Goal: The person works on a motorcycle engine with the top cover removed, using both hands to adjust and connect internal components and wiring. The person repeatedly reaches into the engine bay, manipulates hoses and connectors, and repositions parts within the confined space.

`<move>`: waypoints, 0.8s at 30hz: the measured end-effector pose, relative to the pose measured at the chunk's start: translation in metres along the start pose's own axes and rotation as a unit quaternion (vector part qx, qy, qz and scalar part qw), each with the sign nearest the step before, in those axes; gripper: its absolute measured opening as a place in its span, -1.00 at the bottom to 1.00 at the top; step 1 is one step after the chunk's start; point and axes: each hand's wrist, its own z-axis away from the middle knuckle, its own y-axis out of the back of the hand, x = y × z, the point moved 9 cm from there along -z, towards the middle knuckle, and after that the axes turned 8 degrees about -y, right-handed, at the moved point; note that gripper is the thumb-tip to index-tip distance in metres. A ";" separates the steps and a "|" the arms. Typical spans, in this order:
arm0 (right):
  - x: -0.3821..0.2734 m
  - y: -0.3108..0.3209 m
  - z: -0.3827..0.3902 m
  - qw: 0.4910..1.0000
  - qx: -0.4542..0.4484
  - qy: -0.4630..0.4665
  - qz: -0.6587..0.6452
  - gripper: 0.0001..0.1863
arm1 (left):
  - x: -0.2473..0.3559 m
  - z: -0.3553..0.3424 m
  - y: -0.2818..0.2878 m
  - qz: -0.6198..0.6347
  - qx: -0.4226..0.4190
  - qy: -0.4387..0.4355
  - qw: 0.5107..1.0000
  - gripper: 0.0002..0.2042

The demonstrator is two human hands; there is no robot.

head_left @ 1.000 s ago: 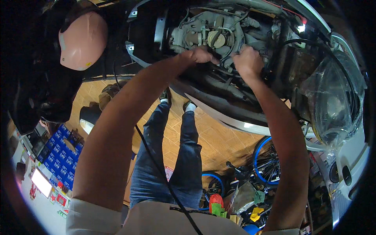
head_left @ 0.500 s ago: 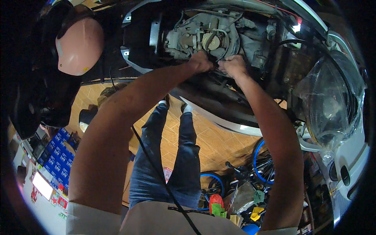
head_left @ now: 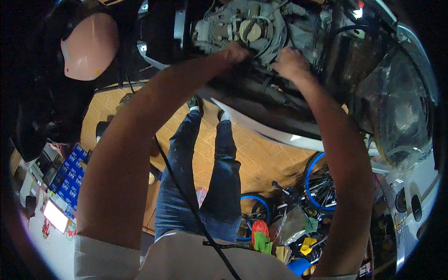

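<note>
Both my arms reach into the open body of a scooter-like vehicle, over its grey, dirty engine [head_left: 275, 32]. My left hand [head_left: 237, 52] is just below a round brass-coloured engine part [head_left: 250, 30]; it is blurred, with the fingers curled together. To its right, my right hand [head_left: 291, 64] is closed like a fist at the near edge of the engine. Dark cables and hoses run around and between the hands. Whatever the fingers hold is hidden or too small to make out.
A pink helmet [head_left: 91, 46] is at the upper left. Clear plastic wrap [head_left: 396, 107] covers part of the vehicle at right. Its white side panel [head_left: 270, 133] curves close to my legs. Blue-rimmed wheels [head_left: 315, 182] and loose items lie lower right; blue boxes [head_left: 70, 179] stand at left.
My hands have moved farther apart, the right one shifting to the right. The vehicle and engine sit higher in the picture as the view has shifted.
</note>
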 end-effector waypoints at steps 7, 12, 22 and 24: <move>-0.003 -0.015 -0.004 0.996 -0.057 0.034 0.053 -0.61 | 0.010 -0.002 0.007 -0.156 0.006 -0.019 0.987 -0.61; 0.001 -0.020 -0.006 0.993 -0.048 0.067 0.090 -0.66 | 0.000 -0.016 0.002 -0.220 0.008 -0.008 0.975 -0.60; -0.006 0.022 0.040 0.995 -0.028 0.085 0.037 -0.75 | -0.019 -0.024 -0.011 -0.091 0.064 -0.032 0.993 -0.68; -0.006 0.038 0.054 0.994 -0.016 0.106 0.023 -0.76 | -0.019 -0.021 -0.009 -0.061 0.079 0.005 0.995 -0.68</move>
